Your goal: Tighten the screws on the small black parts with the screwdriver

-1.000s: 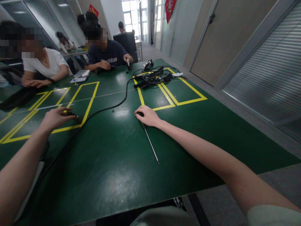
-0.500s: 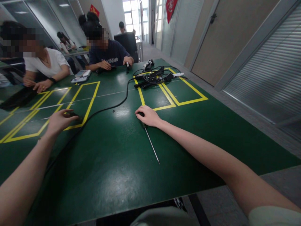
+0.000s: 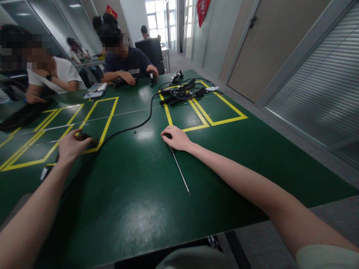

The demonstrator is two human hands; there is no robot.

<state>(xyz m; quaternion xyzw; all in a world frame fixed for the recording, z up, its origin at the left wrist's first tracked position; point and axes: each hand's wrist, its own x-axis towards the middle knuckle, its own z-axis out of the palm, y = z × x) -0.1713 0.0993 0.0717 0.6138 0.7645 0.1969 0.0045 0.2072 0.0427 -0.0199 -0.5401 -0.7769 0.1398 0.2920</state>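
My right hand (image 3: 176,138) rests on the green table, its fingers closed around the dark handle of a screwdriver (image 3: 181,173). The long metal shaft points toward me, with its tip close to the tabletop. Farther left, my left hand (image 3: 70,145) is curled at the table with thumb and fingers around a small black object (image 3: 89,139). Most of that object is hidden by the hand, so its kind does not show. A black cable (image 3: 126,130) runs past the left hand and across the table.
Yellow tape outlines (image 3: 228,121) mark the green table (image 3: 134,224). A heap of black cables and parts (image 3: 183,91) lies at the far right. Two people sit across, with a white device (image 3: 97,90) near them. A black-and-white item (image 3: 46,172) shows beside my left wrist.
Both my hands stay nearly still. A black-and-white item and a grey shape have come into view beside my left forearm. The person at far left has raised one hand.
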